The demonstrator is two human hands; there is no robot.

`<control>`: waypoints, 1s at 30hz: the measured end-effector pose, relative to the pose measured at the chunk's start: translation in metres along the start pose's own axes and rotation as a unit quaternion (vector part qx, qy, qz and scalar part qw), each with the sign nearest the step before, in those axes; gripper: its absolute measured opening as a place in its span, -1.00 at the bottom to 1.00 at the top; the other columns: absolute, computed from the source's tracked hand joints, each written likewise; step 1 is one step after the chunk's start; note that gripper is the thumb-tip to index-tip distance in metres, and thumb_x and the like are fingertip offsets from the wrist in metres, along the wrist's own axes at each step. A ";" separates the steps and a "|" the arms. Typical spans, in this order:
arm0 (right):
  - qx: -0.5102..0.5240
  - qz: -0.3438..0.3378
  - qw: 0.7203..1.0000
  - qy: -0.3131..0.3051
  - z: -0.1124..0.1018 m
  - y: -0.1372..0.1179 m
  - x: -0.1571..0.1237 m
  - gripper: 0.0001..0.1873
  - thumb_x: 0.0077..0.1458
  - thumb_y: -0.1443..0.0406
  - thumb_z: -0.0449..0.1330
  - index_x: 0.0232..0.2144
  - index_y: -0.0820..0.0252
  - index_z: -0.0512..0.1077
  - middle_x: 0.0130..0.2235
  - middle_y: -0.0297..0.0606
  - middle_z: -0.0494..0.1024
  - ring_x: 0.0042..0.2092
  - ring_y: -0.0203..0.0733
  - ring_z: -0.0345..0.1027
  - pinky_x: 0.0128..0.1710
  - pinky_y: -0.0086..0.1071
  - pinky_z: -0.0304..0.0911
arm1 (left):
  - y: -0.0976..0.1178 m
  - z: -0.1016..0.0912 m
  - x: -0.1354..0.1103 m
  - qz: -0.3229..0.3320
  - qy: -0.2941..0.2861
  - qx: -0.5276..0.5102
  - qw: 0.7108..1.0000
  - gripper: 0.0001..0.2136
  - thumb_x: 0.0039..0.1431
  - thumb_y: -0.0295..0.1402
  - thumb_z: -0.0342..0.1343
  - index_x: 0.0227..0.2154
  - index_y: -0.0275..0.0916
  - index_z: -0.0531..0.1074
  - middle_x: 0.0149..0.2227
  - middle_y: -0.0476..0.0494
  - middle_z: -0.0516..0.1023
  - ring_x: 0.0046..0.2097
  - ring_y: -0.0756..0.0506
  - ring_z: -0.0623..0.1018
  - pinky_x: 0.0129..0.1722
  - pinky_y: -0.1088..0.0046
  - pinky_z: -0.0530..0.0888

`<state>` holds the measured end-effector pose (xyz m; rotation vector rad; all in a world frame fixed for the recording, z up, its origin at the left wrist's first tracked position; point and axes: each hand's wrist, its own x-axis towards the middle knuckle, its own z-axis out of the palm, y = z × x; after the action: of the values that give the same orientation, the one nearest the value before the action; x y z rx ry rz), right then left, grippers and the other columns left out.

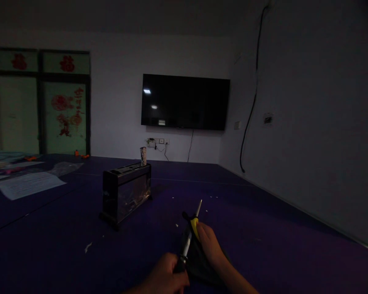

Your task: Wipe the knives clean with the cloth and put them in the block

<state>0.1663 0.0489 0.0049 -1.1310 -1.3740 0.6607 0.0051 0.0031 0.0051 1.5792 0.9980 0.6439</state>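
Observation:
Low in the middle of the view, my left hand [168, 275] is closed around the dark handle of a slim pale metal rod [187, 245] that points up and away. My right hand [210, 243] is closed on a yellow and black piece [194, 227], which crosses the rod near its far end. The rod's pale tip seems to show beyond that piece. Under both hands lies a dark, flat thing [202, 265]; dim light hides what it is. The purple tabletop [248, 228] spreads around them.
A dark box-shaped appliance [127, 194] stands left of my hands, with a patterned cylinder [143, 156] on its top. Papers [30, 184] and clear plastic [66, 167] lie at far left. White scraps dot the table. A television [185, 102] hangs on the back wall.

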 end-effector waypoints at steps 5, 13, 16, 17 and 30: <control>-0.011 -0.018 1.000 -0.023 0.001 -0.001 -0.001 -0.44 -0.07 -0.13 -0.06 -0.64 0.24 0.30 -0.61 -0.36 0.24 -0.52 -0.28 0.09 -0.50 -0.43 0.07 | -0.003 0.000 0.003 0.012 0.000 -0.002 1.000 -0.91 -0.23 -0.38 0.04 -0.66 -0.32 0.32 -0.71 0.04 0.27 -0.65 0.09 0.22 -0.64 0.57 0.07; -0.034 -0.025 0.999 0.003 0.001 0.000 -0.003 -0.43 -0.06 -0.12 -0.07 -0.61 0.26 0.34 -0.56 -0.31 0.31 -0.46 -0.24 0.14 -0.46 -0.42 0.09 | 0.002 0.000 0.000 0.009 -0.007 0.002 1.000 -0.89 -0.23 -0.35 0.01 -0.66 -0.31 0.31 -0.71 0.04 0.27 -0.64 0.09 0.22 -0.64 0.57 0.07; -0.042 -0.028 0.999 0.008 0.002 0.000 -0.004 -0.45 -0.04 -0.10 -0.07 -0.59 0.26 0.36 -0.56 -0.30 0.32 -0.45 -0.23 0.15 -0.44 -0.42 0.08 | 0.002 -0.001 0.000 0.013 -0.009 0.002 1.000 -0.88 -0.23 -0.34 0.00 -0.68 -0.30 0.30 -0.71 0.05 0.27 -0.64 0.09 0.23 -0.64 0.58 0.06; -0.044 -0.028 0.999 0.009 0.002 0.000 -0.004 -0.45 -0.03 -0.10 -0.07 -0.60 0.26 0.36 -0.56 -0.30 0.32 -0.45 -0.23 0.15 -0.44 -0.42 0.08 | 0.001 -0.002 0.001 0.011 -0.008 0.000 1.000 -0.89 -0.24 -0.34 0.00 -0.68 -0.30 0.29 -0.71 0.05 0.27 -0.64 0.09 0.23 -0.64 0.57 0.06; -0.061 -0.044 0.997 0.008 0.004 0.004 -0.002 -0.44 -0.02 -0.09 -0.08 -0.64 0.26 0.34 -0.58 -0.31 0.31 -0.48 -0.25 0.13 -0.46 -0.43 0.04 | -0.003 -0.002 0.003 0.016 -0.002 0.005 1.000 -0.86 -0.21 -0.33 0.01 -0.66 -0.32 0.31 -0.71 0.04 0.27 -0.66 0.09 0.23 -0.65 0.57 0.07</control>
<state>0.1634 0.0491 -0.0004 -1.1632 -1.4587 0.5092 0.0046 0.0069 0.0019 1.6075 0.9760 0.6599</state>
